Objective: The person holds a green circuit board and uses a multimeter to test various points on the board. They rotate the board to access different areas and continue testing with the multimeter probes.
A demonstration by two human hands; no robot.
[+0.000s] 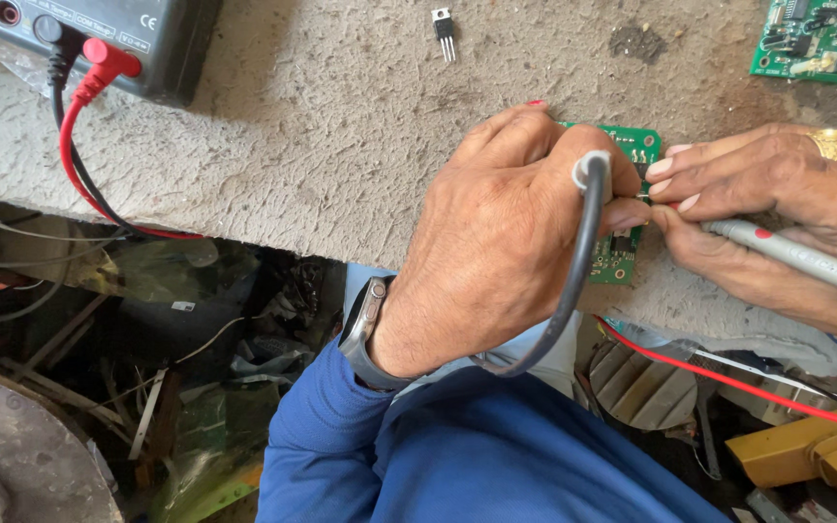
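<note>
On a rough concrete ledge (322, 165), a small green circuit board (622, 260) lies under both hands. The left hand (506, 242) pinches a grey-leaded probe (588, 223), the right hand (758, 213) a grey probe (791, 254) (multimeter (128, 39) behind); probing seems underway, calling for steady tips.

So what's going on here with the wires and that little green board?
A person in a blue sleeve is probing a small green circuit board on a rough grey bench. The left hand holds a probe with a grey lead against the board; the right hand holds a grey pen-like probe to the same spot. A dark meter with red and black leads plugged in sits at the bench's far left. A loose three-legged component and a second green board lie further back.
</note>
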